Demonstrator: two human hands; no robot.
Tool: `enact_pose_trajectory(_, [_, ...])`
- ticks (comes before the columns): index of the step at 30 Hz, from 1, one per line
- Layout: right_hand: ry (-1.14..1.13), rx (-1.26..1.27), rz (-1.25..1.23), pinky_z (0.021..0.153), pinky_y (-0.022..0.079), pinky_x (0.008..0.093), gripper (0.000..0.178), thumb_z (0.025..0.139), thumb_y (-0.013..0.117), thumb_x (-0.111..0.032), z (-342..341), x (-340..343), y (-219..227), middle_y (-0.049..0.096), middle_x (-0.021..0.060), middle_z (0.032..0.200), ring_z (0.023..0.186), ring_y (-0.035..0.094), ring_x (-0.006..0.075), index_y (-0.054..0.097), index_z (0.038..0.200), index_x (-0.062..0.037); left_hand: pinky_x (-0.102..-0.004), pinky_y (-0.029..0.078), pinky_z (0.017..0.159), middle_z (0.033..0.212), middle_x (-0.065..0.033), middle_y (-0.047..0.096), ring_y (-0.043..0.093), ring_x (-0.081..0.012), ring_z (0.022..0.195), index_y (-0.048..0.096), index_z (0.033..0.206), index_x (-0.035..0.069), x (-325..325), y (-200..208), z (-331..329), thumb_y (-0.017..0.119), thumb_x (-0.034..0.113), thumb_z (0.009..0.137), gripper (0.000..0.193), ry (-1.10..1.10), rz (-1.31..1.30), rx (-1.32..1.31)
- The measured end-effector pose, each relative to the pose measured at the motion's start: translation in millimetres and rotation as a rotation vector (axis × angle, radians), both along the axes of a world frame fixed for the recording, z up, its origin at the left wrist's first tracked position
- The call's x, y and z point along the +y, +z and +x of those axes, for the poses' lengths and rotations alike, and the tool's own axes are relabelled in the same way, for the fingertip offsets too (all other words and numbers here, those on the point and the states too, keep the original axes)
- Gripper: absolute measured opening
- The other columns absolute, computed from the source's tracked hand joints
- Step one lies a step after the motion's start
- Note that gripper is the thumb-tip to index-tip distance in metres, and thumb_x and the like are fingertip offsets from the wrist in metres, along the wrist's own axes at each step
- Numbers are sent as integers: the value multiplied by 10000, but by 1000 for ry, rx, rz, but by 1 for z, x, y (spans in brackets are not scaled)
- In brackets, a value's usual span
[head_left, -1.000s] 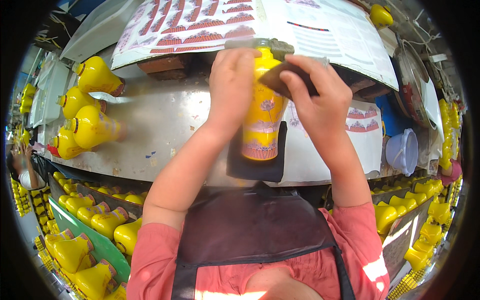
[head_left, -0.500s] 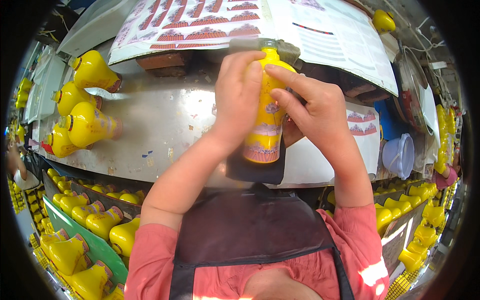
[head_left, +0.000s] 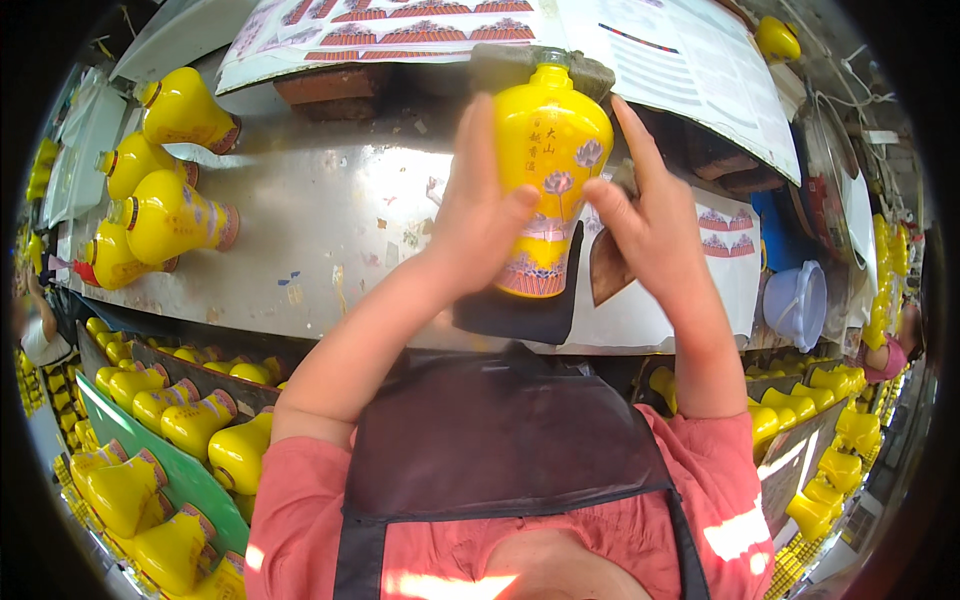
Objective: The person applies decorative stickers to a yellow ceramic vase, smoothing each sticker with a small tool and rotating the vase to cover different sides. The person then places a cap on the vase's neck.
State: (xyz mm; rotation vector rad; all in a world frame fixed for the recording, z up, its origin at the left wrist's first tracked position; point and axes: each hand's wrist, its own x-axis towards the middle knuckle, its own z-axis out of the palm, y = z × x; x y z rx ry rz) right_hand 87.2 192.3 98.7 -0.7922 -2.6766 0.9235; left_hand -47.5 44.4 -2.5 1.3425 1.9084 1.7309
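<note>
A glossy yellow vase-shaped bottle [head_left: 545,125] with purple lotus flowers and a patterned base band lies on a dark cloth [head_left: 515,315], its neck toward a grey block [head_left: 590,74]. My left hand [head_left: 478,205] grips its left side, thumb over the front and fingers upright along the edge. My right hand [head_left: 660,215] is at its right side, thumb tip by the lower body and index finger raised apart from the shoulder. Below that thumb shows a brown flat piece [head_left: 610,270], seemingly tucked in the right palm; the lower fingers are hidden.
Several yellow bottles [head_left: 185,212] lie at the table's left. Printed decal sheets [head_left: 420,35] rest on a raised board at the back, with a brick [head_left: 325,88] under it. A pale blue bucket [head_left: 797,305] stands right. Racks of yellow bottles [head_left: 205,425] flank me.
My hands have parted: the right thumb and fingers have moved off the bottle's upper front to the right, with the brown piece. More of the bottle's front now shows.
</note>
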Motion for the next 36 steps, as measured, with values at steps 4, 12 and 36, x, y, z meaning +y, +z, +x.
enact_pose_trajectory(4, [24, 53, 63, 659, 566, 456, 1129, 814, 800, -540, 4, -16, -21, 709, 249, 817, 768, 734, 430, 219, 1625, -12, -466, 129, 1286, 1685, -328, 76, 108, -473, 1577, -60, 1631, -48, -10, -5, 4, 571, 356, 1007, 975, -111, -71, -96])
enact_pose_trajectory(12, [40, -33, -208, 914, 554, 350, 1082, 851, 799, -396, 10, -8, -24, 658, 246, 1318, 1066, 711, 309, 166, 1663, -61, -444, 165, 1272, 1706, -247, 107, 170, -386, 1575, -120, 1647, 27, -14, -19, -1, 517, 484, 1033, 995, -184, 20, -248])
enact_pose_trajectory(36, [30, 176, -286, 1102, 466, 362, 1033, 824, 812, -226, 4, -12, -34, 559, 217, 1459, 1311, 581, 260, 221, 1645, -18, -424, 205, 1262, 1671, -169, 263, 252, -284, 1559, 58, 1671, 49, -31, -6, -3, 630, 410, 1013, 943, -312, -74, -432])
